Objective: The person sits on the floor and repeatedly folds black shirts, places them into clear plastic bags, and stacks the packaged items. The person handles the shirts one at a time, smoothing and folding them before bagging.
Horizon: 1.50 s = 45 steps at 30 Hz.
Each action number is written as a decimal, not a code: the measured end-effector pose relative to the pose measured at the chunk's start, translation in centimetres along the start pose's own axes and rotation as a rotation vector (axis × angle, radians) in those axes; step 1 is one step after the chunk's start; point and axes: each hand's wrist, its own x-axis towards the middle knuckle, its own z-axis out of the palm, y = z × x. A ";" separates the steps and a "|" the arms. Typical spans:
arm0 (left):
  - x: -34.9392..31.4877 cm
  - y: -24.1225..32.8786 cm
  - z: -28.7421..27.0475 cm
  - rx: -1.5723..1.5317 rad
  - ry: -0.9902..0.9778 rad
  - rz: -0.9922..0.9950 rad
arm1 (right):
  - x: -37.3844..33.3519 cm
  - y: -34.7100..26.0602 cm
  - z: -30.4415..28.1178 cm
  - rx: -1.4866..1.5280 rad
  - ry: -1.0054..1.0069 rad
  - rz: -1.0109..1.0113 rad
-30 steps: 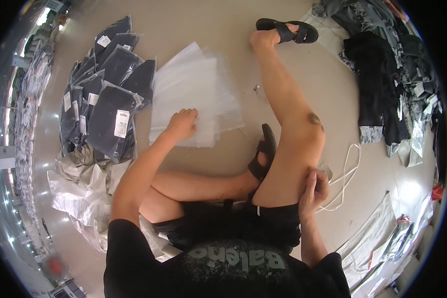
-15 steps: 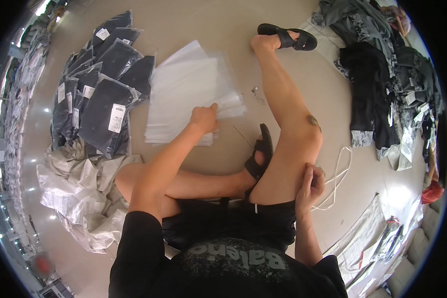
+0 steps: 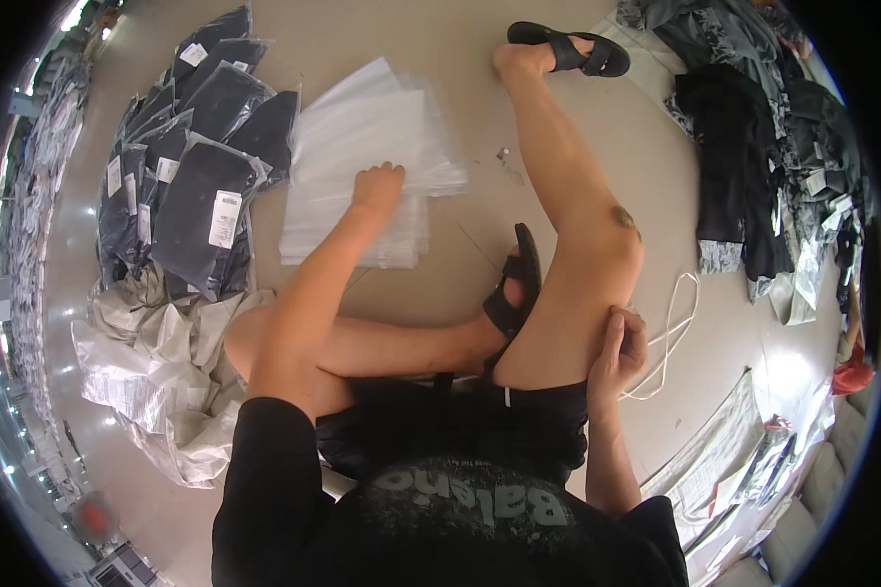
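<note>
A loose pile of flat clear plastic bags (image 3: 347, 132) lies on the floor in front of me. My left hand (image 3: 379, 186) rests over the middle of the pile with its fingers curled down. Whether a bag is caught between those fingertips is hidden. Beside the outer side of my bent right leg is my right hand (image 3: 619, 354), its fingers bent and thumb pressed toward them. What it holds, if anything, is too small to make out. Left of the bags, dark folded garments in clear bags (image 3: 201, 215) with white labels lie overlapping.
A crumpled off-white woven sack (image 3: 166, 372) lies by my left knee. Right of my leg is a loop of pale cord (image 3: 693, 303). Dark and grey garments (image 3: 739, 166) are heaped at the far right. A pale sheet (image 3: 715, 445) lies at the near right.
My left hand has gone from an extended finger or thumb to curled fingers over the bags. My right hand stays by my leg. The whole view has shifted slightly.
</note>
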 end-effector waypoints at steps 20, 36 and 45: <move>-8.4 -9.1 4.3 0.020 -0.032 -0.106 | 0.2 0.3 0.2 0.108 0.015 0.015; -7.7 0.7 2.6 -0.258 -0.005 -0.171 | -2.5 2.0 -7.0 0.343 0.102 0.167; -6.9 4.4 -1.7 -0.104 -0.044 -0.042 | -19.6 18.0 -31.7 -0.545 0.562 0.158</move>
